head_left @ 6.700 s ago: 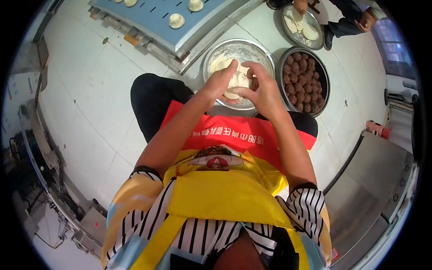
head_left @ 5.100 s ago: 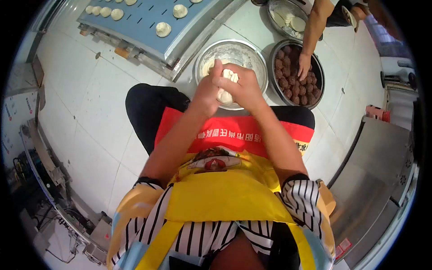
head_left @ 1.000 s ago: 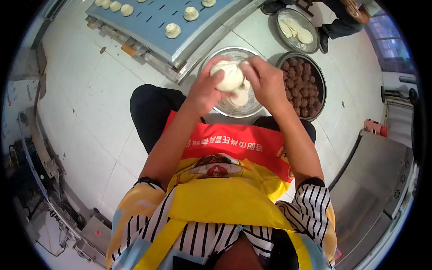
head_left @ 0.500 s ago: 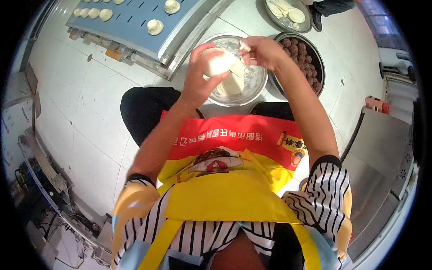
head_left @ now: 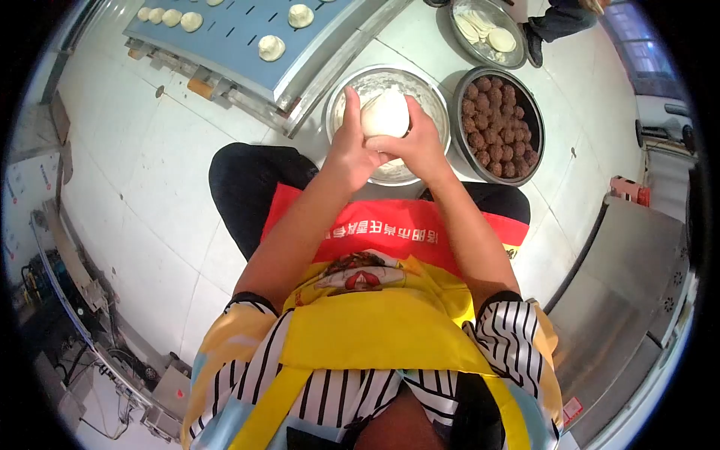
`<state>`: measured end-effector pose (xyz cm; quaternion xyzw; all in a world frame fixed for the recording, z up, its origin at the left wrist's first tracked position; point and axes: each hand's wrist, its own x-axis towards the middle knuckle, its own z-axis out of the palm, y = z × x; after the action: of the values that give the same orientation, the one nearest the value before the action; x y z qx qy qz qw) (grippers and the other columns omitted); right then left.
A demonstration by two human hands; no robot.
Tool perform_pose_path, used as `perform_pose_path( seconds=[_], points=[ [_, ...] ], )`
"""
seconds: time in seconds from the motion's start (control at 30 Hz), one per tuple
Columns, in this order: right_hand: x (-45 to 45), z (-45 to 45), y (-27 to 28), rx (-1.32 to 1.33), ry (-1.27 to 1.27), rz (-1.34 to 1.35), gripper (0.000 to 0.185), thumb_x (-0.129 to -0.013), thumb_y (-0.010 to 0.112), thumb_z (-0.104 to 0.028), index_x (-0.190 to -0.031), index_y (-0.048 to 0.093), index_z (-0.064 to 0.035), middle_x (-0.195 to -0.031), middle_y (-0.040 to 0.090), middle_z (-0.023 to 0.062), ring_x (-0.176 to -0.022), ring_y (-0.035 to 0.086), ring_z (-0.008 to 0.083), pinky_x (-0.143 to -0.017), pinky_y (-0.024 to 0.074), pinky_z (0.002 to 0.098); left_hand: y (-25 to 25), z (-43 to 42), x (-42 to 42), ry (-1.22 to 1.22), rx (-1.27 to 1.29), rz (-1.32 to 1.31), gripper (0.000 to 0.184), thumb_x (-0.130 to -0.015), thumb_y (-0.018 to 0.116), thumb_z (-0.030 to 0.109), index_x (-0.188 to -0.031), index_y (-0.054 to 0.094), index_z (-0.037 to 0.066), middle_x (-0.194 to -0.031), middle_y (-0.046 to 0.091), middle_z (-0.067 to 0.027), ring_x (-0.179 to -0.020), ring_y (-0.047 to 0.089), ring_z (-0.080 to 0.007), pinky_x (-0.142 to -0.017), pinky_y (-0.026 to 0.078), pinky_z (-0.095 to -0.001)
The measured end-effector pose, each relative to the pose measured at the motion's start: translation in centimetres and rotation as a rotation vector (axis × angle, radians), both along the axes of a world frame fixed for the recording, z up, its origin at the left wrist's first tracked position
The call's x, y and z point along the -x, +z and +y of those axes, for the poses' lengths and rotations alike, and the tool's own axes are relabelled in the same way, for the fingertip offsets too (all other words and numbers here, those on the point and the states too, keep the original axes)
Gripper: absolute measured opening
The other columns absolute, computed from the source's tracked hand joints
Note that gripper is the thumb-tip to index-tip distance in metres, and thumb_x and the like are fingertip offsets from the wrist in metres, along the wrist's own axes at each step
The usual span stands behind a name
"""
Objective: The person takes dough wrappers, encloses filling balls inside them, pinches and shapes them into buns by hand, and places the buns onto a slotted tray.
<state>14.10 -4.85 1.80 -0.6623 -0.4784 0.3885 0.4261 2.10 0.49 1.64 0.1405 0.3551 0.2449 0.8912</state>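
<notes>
A round white dough bun [head_left: 385, 115] sits between my two hands, above a metal bowl [head_left: 442, 124]. My left hand [head_left: 356, 146] cups its left side, thumb or finger pointing up along it. Round the right side and underneath curls my right hand [head_left: 415, 142]. Both hands touch each other below the bun. Flour dusts the inside of the bowl, and pale dough shows in it beneath my hands. Whatever else lies in the bowl is hidden by the hands and the bun.
Right of the bowl stands a dark round pan [head_left: 459, 142] of brown filling balls [head_left: 499, 127]. Behind it is a metal tray [head_left: 517, 56] with flat dough wrappers [head_left: 501, 40]. Several buns lie on a blue slotted board [head_left: 232, 45] at upper left. Another person's leg [head_left: 559, 34] is at upper right.
My right hand has come left from holding a small piece of dough and now closes round the bun with the left. The bun has moved slightly right. The view has shifted a little.
</notes>
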Motion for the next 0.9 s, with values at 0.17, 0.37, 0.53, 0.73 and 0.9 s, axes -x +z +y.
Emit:
perform_pose_path(
  seconds=[0.17,0.37,0.53,0.73,0.9],
  points=[
    [0.7,-0.4,2.0,-0.180,0.064,0.207,0.067,-0.054,0.088,-0.028,-0.108,0.056,-0.0034,-0.099,0.065,0.0089,-0.090,0.061,0.0177,-0.080,0.0487,0.0300,1.0,-0.3,0.3,-0.004,-0.229,0.082,0.069,-0.091,0.034,0.065,-0.122,0.051,0.006,-0.109,0.061,-0.0076,-0.102,0.060,-0.0197,-0.087,0.048,-0.0342],
    [1.5,-0.4,1.8,-0.189,-0.049,0.109,0.060,-0.059,0.085,-0.023,-0.107,0.056,-0.0027,-0.093,0.065,0.0082,-0.082,0.062,0.0145,-0.074,0.0509,0.0306,1.6,-0.9,0.8,-0.033,-0.202,-0.003,0.070,-0.089,0.036,0.067,-0.123,0.051,0.007,-0.110,0.060,-0.0082,-0.097,0.060,-0.0190,-0.082,0.049,-0.0357],
    [1.4,-0.6,3.9,-0.165,0.045,0.302,0.061,-0.059,0.084,-0.028,-0.106,0.055,-0.0016,-0.091,0.064,0.0111,-0.075,0.064,0.0172,-0.068,0.0519,0.0322,4.0,-1.1,1.8,-0.138,-0.521,0.126,0.070,-0.086,0.034,0.072,-0.111,0.056,0.010,-0.092,0.062,-0.0039,-0.074,0.061,-0.0171,-0.058,0.048,-0.0315],
    [1.7,0.0,4.5,-0.224,-0.031,-0.136,0.058,-0.059,0.083,-0.028,-0.103,0.056,-0.0010,-0.087,0.064,0.0114,-0.076,0.064,0.0169,-0.069,0.0516,0.0315,2.6,-0.1,1.4,-0.163,-0.241,-0.077,0.069,-0.084,0.032,0.075,-0.097,0.060,0.013,-0.074,0.061,0.0009,-0.061,0.056,-0.0127,-0.046,0.039,-0.0262],
    [1.8,0.2,5.0,-0.084,-0.042,0.158,0.055,-0.060,0.079,-0.023,-0.107,0.058,-0.0037,-0.091,0.064,0.0083,-0.082,0.061,0.0139,-0.073,0.0498,0.0300,3.0,0.2,1.5,-0.251,-0.235,-0.010,0.064,-0.085,0.034,0.074,-0.103,0.057,0.017,-0.078,0.061,0.0013,-0.063,0.056,-0.0120,-0.046,0.039,-0.0272]
  ],
)
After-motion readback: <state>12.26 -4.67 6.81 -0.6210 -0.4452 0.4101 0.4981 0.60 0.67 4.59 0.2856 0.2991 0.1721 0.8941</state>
